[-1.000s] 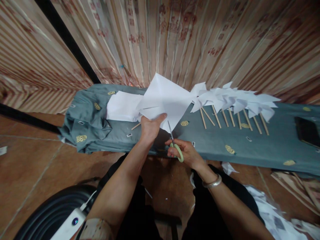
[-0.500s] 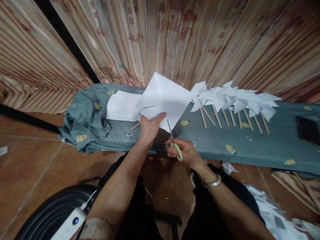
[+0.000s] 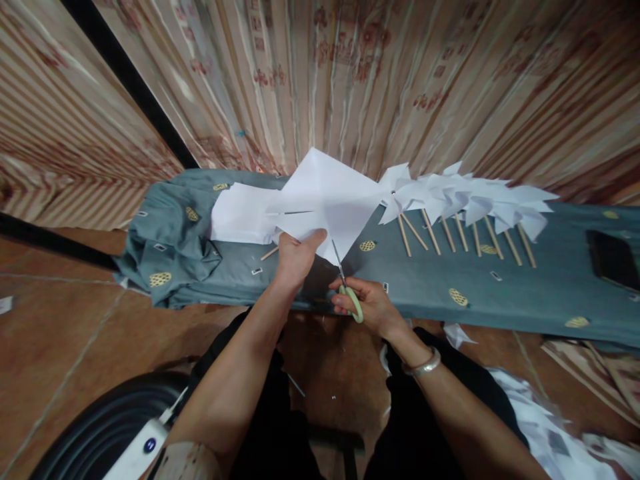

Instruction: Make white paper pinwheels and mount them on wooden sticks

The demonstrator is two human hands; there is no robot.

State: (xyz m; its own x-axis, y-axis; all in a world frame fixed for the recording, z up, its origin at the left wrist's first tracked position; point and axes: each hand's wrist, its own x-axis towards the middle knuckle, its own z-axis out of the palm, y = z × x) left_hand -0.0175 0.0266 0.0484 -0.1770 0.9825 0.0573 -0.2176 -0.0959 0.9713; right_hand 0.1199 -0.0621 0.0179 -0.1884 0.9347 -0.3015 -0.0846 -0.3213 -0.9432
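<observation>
- closest to the camera are the person's two bare forearms and dark-trousered lap; a silver metal bangle point(image 3: 423, 364) sits on the right wrist; bottom left there's a white plastic gadget point(image 3: 137, 453) with a small blue dot, lying on something black and rounded; no writing on it that I can make out
- scraps of white cut paper point(image 3: 550, 440) are scattered on the brown tiled floor to the right; looks like offcuts that just dropped there
- right hand point(image 3: 367, 308) has its fingers curled snug through the pale green handles of a small pair of steel-bladed scissors point(image 3: 344, 280); blades point up and away, tips meeting the lower edge of the sheet; can't tell how far apart the blades are
- left hand point(image 3: 296, 257) pinches a white square sheet of paper point(image 3: 327, 200), thumb on top and fingers underneath, closed tight on it; my guess is it's held up off the bench, corner-on, so the scissors get a clean run at the edge; one slit already shows on its left side
- behind that, a low bench under a grey-teal cloth with yellow oval motifs point(image 3: 430, 287); the cloth also has tiny white tag-like marks, too small to read
- a stack of plain white paper sheets point(image 3: 240, 213) lies left of the held sheet, within easy reach
- to the right, a row of white paper pinwheels on wooden sticks point(image 3: 465, 200) lies overlapping, sticks pointing toward the person
- far right, a flat black slab point(image 3: 613, 259), maybe a phone
- at the back, a striped pinkish-beige curtain point(image 3: 350, 80) with reddish printed motifs; nothing legible
</observation>
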